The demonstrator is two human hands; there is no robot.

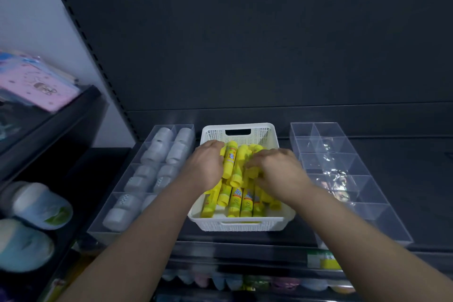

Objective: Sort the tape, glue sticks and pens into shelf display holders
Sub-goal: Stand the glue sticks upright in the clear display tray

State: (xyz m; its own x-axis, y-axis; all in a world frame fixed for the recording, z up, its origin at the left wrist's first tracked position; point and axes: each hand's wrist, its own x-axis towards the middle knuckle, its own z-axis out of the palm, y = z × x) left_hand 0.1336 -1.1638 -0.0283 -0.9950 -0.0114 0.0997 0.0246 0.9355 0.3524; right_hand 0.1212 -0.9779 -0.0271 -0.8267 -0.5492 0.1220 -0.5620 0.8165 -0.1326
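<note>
A white perforated basket [239, 225] sits on the dark shelf, full of yellow glue sticks [235, 201] lying in a heap. My left hand [207, 165] reaches into the basket's left side, its fingers curled over the upper glue sticks [230, 158]. Over the right side, my right hand [275, 170] has its fingers bent down onto the pile. Whether either hand grips a stick is hidden by the knuckles.
A clear divided holder [137, 179] with several white tape dispensers stands left of the basket. A clear divided holder [343, 174] on the right holds a few wrapped items. Lower shelves carry coloured goods; a side shelf at the left holds pouches.
</note>
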